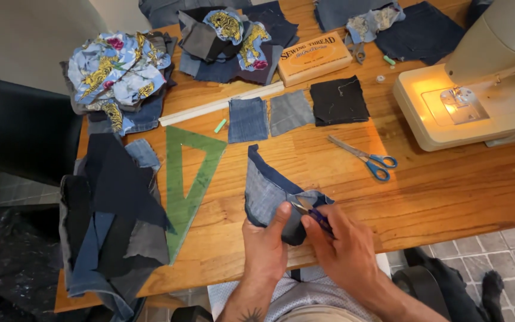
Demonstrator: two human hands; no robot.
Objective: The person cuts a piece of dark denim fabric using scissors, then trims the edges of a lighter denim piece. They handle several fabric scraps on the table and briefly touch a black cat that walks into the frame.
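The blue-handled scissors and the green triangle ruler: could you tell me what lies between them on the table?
In the head view, the folded denim piece lies between the scissors and the green triangle ruler, held by both hands.

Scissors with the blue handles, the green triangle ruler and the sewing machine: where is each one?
Scissors (366, 157): head view, on the blades near the pivot.
Green triangle ruler (177, 209): head view, on its long left side.
Sewing machine (430, 125): head view, on the lit cream base.
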